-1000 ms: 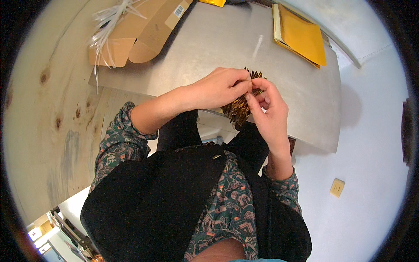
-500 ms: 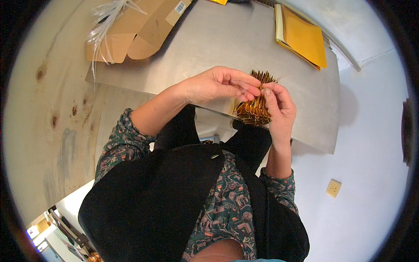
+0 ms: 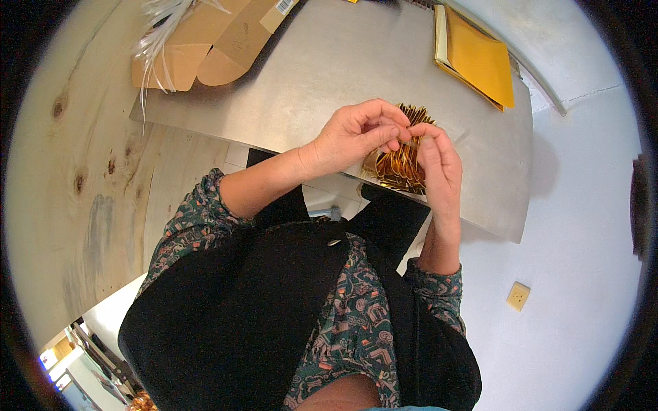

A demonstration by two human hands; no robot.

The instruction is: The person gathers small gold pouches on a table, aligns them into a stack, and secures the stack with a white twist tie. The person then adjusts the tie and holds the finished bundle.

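A bundle of shiny gold foil leaves (image 3: 401, 170), stacked like pleats, lies at the near edge of the metal table, under my hands. Over its left side my left hand (image 3: 363, 135) has thumb and fingertips pinched together, the other fingers curled. My right hand (image 3: 441, 161) comes in from the right, its thumb and forefinger closed close to the left fingertips. Whatever is between the fingers is too small or hidden to make out. Part of the bundle is covered by both hands.
An open cardboard box (image 3: 236, 44) sits at the table's far left, with white translucent strips (image 3: 156, 48) hanging over it. Yellow envelopes (image 3: 476, 61) are stacked at the far right. A plywood surface (image 3: 103, 185) lies left, a white wall with an outlet (image 3: 519, 296) right.
My left hand has moved slightly right, and its thumb and fingers have closed into a pinch. My right fingertips stay near it. The gold bundle remains in about the same place.
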